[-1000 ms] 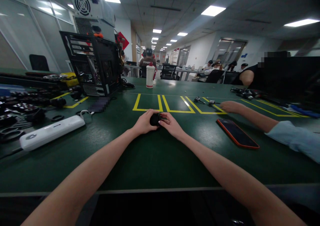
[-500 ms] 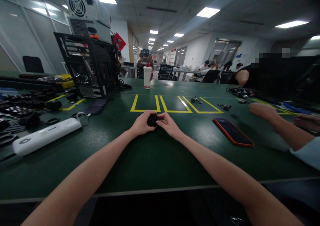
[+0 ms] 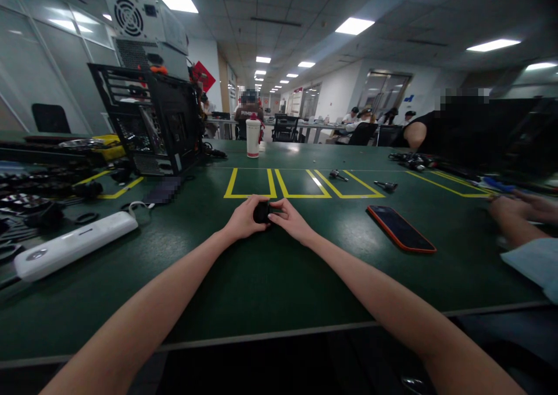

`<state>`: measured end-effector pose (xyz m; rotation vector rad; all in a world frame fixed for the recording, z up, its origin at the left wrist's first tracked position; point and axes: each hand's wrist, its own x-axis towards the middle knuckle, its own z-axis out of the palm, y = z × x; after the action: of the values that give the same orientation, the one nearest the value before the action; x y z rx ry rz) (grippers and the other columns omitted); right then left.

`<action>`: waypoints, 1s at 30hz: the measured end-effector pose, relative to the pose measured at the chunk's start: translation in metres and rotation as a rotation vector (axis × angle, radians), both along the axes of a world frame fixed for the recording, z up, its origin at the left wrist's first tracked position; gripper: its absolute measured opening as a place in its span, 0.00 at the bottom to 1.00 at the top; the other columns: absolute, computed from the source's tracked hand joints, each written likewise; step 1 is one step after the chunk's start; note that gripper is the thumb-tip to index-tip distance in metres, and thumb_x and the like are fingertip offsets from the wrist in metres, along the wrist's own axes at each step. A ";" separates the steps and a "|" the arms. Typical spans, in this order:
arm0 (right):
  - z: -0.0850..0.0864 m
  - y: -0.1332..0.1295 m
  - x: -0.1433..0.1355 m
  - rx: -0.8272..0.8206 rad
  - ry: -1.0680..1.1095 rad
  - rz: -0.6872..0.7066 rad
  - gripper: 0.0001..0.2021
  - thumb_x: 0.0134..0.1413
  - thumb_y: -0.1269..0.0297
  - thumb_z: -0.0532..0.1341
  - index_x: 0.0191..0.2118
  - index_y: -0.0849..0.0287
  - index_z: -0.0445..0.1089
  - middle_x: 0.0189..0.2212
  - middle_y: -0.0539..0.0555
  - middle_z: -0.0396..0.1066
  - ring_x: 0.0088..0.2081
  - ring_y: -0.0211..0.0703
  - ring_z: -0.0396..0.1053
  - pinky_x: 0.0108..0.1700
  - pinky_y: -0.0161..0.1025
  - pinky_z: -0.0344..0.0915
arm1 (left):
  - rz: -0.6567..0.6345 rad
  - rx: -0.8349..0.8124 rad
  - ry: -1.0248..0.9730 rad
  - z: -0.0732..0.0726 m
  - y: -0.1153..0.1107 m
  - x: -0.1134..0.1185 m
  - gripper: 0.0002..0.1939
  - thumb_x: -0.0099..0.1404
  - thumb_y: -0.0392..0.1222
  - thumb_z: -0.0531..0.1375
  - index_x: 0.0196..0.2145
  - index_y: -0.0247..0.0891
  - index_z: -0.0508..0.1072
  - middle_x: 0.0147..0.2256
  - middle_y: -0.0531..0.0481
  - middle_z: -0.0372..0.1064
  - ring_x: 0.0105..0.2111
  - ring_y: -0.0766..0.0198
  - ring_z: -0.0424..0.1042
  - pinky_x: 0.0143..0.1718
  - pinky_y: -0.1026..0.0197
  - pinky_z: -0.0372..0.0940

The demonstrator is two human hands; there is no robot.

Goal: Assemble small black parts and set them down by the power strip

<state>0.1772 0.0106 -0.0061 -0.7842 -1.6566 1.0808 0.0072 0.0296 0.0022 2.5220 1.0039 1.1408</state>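
Observation:
Just in front of the yellow tape outlines, my left hand (image 3: 244,218) is wrapped round a small round black part (image 3: 261,212) above the green table (image 3: 279,284). The fingers of my right hand (image 3: 290,219) are pinched together at the right side of that part. What lies between the right fingertips is too small to tell; they touch or nearly touch the black part. A phone with an orange edge (image 3: 401,228) lies to the right of my hands.
A white power strip (image 3: 78,244) and an open computer case (image 3: 161,121) are at the left. A white cup (image 3: 253,138) stands further back. Small metal parts (image 3: 386,186) lie beyond the phone. Another person's hands (image 3: 514,209) are at the right edge.
The other person's hand at the right has drawn back to the right, away from the small metal parts. My hands keep their hold; the view has shifted slightly.

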 end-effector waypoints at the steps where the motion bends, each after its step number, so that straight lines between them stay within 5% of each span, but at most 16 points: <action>1: 0.000 0.001 0.000 0.004 -0.005 -0.013 0.11 0.46 0.64 0.59 0.38 0.56 0.59 0.38 0.50 0.63 0.42 0.39 0.65 0.48 0.44 0.61 | -0.001 0.003 -0.003 0.000 0.000 0.000 0.29 0.45 0.38 0.62 0.46 0.41 0.58 0.43 0.49 0.61 0.44 0.58 0.64 0.45 0.55 0.61; 13: -0.002 0.004 0.002 0.032 -0.062 0.011 0.17 0.44 0.67 0.60 0.43 0.55 0.60 0.45 0.52 0.62 0.46 0.42 0.64 0.50 0.44 0.60 | -0.019 -0.016 0.009 0.003 -0.002 -0.001 0.29 0.46 0.37 0.62 0.47 0.42 0.57 0.44 0.49 0.61 0.45 0.57 0.63 0.45 0.55 0.61; 20: -0.001 0.003 0.000 0.053 -0.050 -0.029 0.09 0.48 0.64 0.57 0.38 0.56 0.60 0.39 0.51 0.64 0.42 0.40 0.66 0.47 0.43 0.62 | 0.004 0.002 0.011 0.001 -0.001 0.000 0.29 0.46 0.38 0.62 0.46 0.41 0.58 0.43 0.49 0.61 0.44 0.57 0.64 0.45 0.55 0.61; 30: -0.003 0.004 0.001 0.030 -0.040 -0.020 0.16 0.44 0.67 0.60 0.42 0.56 0.60 0.43 0.52 0.62 0.45 0.41 0.64 0.49 0.44 0.60 | -0.014 -0.005 0.005 0.001 0.000 -0.001 0.29 0.46 0.38 0.62 0.46 0.41 0.57 0.44 0.49 0.61 0.44 0.58 0.63 0.45 0.55 0.60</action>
<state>0.1778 0.0144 -0.0093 -0.8057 -1.6915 1.0302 0.0063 0.0296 0.0036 2.5258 0.9870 1.1268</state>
